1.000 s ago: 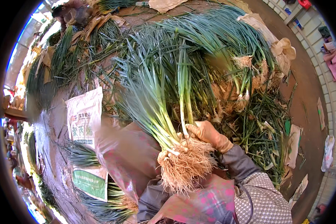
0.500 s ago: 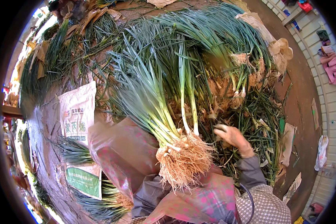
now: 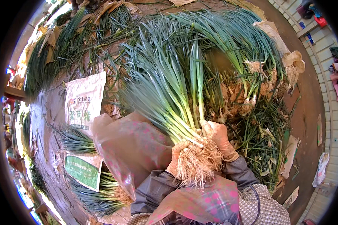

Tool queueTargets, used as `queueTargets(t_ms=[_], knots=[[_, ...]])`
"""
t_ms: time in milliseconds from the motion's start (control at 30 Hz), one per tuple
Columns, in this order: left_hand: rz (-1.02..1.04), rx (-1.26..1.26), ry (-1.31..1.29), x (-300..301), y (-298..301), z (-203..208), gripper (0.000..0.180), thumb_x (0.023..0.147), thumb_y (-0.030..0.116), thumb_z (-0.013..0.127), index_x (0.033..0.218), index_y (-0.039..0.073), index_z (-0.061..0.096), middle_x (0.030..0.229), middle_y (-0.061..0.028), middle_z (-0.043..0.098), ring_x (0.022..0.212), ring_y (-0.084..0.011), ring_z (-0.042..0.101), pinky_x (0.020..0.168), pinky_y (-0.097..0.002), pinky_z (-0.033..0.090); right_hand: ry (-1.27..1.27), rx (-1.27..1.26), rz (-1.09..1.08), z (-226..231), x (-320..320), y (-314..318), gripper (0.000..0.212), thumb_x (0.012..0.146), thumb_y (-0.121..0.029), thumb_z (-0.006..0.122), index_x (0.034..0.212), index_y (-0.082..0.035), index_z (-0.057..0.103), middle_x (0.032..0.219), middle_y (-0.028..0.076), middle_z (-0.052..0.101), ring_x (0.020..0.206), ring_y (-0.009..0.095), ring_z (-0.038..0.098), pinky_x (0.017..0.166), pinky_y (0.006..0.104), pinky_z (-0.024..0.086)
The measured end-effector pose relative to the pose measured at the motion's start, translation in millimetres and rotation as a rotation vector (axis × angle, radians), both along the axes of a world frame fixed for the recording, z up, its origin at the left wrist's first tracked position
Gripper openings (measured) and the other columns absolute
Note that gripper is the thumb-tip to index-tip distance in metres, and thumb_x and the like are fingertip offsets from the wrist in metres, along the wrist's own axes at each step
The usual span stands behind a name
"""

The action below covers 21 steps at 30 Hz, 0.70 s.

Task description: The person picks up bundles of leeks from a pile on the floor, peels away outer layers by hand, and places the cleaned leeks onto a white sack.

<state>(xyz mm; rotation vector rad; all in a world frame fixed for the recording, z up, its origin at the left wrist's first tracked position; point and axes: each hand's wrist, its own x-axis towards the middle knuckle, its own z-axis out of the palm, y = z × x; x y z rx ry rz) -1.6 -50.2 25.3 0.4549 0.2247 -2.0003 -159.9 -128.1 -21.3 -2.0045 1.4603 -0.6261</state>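
A thick bunch of green garlic (image 3: 179,108) lies across my lap, its long leaves fanned away from me. Its tangled pale roots (image 3: 198,162) hang toward my body. My left hand (image 3: 176,159) is closed around the left side of the bunch, just above the roots, partly hidden by them. On the other side my right hand (image 3: 216,138) is wrapped round the white stem bases. Under the bunch, a clear plastic sheet with pink dots (image 3: 127,144) covers my lap.
More green garlic (image 3: 229,41) is heaped ahead, roots to the right. Loose leaf scraps (image 3: 264,138) cover the ground at right. A printed woven sack (image 3: 85,90) lies left, near another bunch (image 3: 79,140) and a green-and-white sack piece (image 3: 82,170). A pale panelled wall (image 3: 332,123) bounds the right.
My right hand has moved left from beside the bunch and closed on its stems. My left hand, hidden before, now shows at the root end. The view has shifted slightly.
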Motion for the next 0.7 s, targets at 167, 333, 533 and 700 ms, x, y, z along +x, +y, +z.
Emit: queueTargets(t_ms=[167,333,533,700], knots=[[0.009,0.002,0.015,5,0,-7,0.056,0.087,0.024,0.052,0.137,0.003,0.039,0.12,-0.0128,0.058,0.101,-0.0212,0.059,0.09,-0.0337,0.049,-0.396,0.218,0.217,-31,-9,10,0.032,0.095,-0.025,0.055,0.103,0.006,0.056,0.084,0.006,0.062,0.071,0.009,0.059,0.061,0.0248,0.049],[0.023,0.001,0.016,16,2,-5,0.056,0.087,0.024,0.052,0.137,0.003,0.038,0.12,-0.0128,0.058,0.101,-0.0213,0.059,0.09,-0.0338,0.049,-1.126,1.12,0.23,-29,-18,11,0.038,0.096,-0.029,0.054,0.123,-0.002,0.055,0.115,0.013,0.059,0.108,0.018,0.056,0.091,0.0336,0.047],[0.025,0.007,0.013,18,10,-7,0.056,0.087,0.023,0.053,0.137,0.003,0.038,0.12,-0.0128,0.058,0.101,-0.0214,0.059,0.09,-0.0339,0.049,0.929,0.827,0.358,-83,-61,-17,0.063,0.091,-0.053,0.048,0.129,-0.002,0.049,0.086,0.016,0.067,0.076,0.026,0.065,0.072,0.0378,0.051],[-0.076,0.003,0.104,-12,13,-16,0.056,0.086,0.023,0.053,0.137,0.003,0.038,0.12,-0.0128,0.058,0.101,-0.0215,0.059,0.09,-0.034,0.049,-0.47,0.79,-0.041,-26,-52,-13,0.077,0.087,-0.06,0.053,0.128,0.004,0.047,0.091,0.01,0.065,0.08,0.018,0.064,0.069,0.0301,0.051]])
